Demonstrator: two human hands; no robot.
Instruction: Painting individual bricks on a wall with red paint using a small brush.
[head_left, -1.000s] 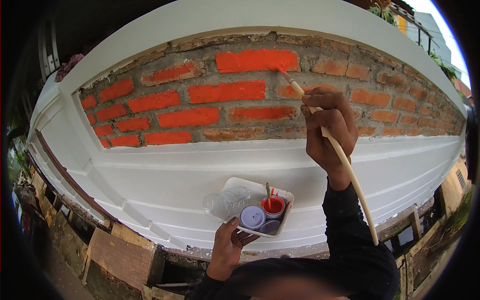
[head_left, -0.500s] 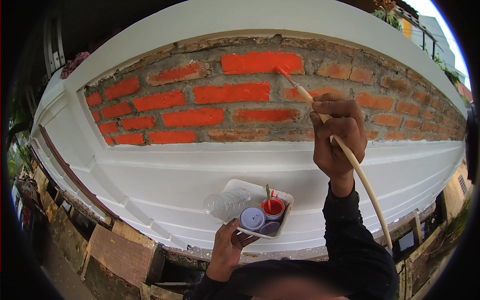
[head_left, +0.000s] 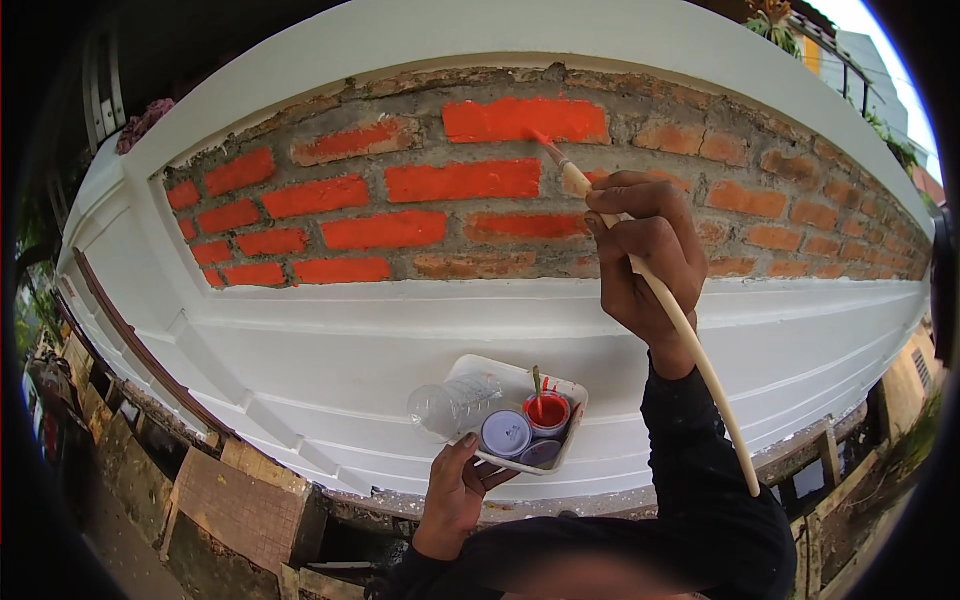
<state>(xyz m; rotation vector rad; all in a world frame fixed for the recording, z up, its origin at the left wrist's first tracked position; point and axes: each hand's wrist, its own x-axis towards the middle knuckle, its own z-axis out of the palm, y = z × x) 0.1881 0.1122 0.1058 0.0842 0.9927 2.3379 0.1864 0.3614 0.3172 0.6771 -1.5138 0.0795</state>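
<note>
My right hand is closed round a long cream-handled paintbrush. The brush's orange-red tip touches the lower edge of a freshly painted brick in the top part of the brick panel. Lower down, my left hand grips a white plastic tray by its near edge, thumb on the rim. Inside the tray are an open can of red paint with a small stick standing in it, and a round can with a pale lid. A clear plastic bottle lies across the tray's left side.
Several bricks on the left are bright orange-red; those on the right are duller brown-orange. White moulded wall frames the panel. Below run concrete slabs and dark gaps. Plants hang at the upper right.
My right hand and the paintbrush have moved a little left, the tip sliding along the top brick's lower part. My left hand and the tray have hardly moved.
</note>
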